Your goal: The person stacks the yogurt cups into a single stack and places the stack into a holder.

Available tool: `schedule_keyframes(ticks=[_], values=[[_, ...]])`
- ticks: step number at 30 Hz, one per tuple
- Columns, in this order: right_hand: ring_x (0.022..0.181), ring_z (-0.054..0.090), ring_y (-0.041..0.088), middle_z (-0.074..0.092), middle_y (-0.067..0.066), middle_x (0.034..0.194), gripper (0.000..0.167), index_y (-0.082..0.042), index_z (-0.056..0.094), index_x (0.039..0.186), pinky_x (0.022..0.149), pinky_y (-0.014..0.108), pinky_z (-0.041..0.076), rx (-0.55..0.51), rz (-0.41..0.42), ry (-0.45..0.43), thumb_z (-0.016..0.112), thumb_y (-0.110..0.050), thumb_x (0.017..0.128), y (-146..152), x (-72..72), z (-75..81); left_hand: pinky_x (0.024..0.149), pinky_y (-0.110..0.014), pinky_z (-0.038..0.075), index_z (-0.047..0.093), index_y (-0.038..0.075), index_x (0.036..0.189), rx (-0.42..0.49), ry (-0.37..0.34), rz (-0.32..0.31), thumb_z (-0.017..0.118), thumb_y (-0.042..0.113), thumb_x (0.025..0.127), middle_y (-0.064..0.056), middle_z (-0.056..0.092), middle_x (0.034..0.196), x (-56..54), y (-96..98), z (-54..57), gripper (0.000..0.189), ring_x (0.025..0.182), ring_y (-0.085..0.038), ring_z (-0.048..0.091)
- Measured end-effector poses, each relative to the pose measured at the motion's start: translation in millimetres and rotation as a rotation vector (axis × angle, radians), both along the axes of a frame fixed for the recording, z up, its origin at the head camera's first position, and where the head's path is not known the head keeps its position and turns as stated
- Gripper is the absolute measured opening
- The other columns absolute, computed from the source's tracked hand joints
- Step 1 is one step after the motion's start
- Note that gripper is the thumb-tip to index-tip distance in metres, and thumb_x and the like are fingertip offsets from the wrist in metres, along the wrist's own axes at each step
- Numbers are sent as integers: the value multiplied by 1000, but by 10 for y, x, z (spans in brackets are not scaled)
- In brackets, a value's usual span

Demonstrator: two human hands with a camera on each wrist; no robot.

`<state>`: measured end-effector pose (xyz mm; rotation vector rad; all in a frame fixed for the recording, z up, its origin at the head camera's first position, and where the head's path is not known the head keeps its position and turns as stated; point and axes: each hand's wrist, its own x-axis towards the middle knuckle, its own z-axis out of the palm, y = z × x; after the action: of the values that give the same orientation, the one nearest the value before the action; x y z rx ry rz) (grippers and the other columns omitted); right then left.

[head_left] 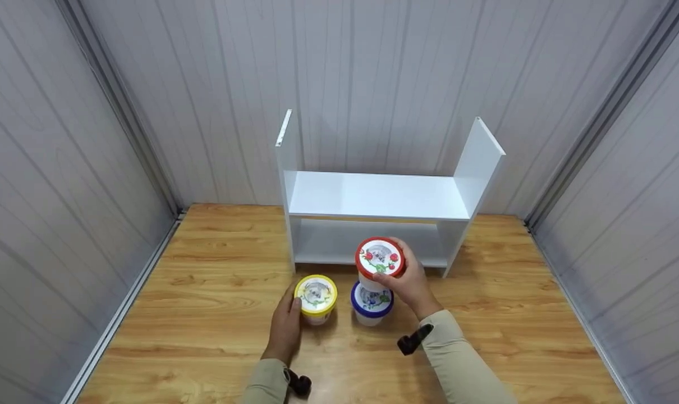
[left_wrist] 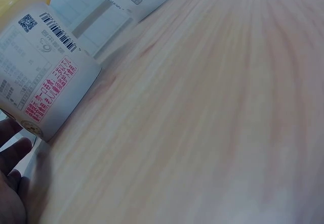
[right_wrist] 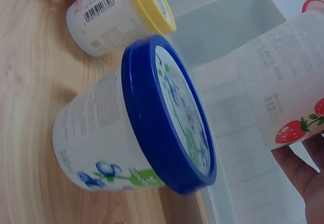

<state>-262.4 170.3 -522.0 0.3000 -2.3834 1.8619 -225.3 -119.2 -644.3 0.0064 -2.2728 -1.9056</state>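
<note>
A white tub with a red lid and strawberry pictures (head_left: 380,257) is held up by my right hand (head_left: 412,283), its thumb on the near side and fingers on the far right side. Under and just behind its near edge, a blue-lidded tub (right_wrist: 142,118) with blueberry pictures stands upright on the wooden table. To the left stands a yellow-lidded tub (head_left: 316,294), also upright. My left hand (head_left: 286,322) lies against that tub's left side; its fingertips (left_wrist: 17,150) show near the tub's lower part in the left wrist view.
A white two-level shelf (head_left: 379,195) with tall side panels stands behind the tubs, close to the back wall. The wooden table (head_left: 216,314) extends to both sides, bounded by panelled walls (head_left: 47,185). Black wrist cameras sit at both cuffs.
</note>
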Motion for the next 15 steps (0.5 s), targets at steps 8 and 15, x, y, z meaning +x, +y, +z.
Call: schedule_keyframes(ticks=[8,15], values=[[130,52,30,53,11,143,95,-13,37,155,108,52,46,-10,31,19,90,-27,76,-132,-14,-11,123,-47,21,35,8,157,2,14,-12,40,33,110,-10,38,160,2,-11,-5,54,150,-27,29],[128,53,27,55,9,140,96,-15,38,155,108,50,46,-17,52,9,91,-30,75,-222,-26,-25,123,-49,21,37,8,156,-10,35,-9,41,30,110,-10,40,159,5,-12,1,51,149,-27,30]])
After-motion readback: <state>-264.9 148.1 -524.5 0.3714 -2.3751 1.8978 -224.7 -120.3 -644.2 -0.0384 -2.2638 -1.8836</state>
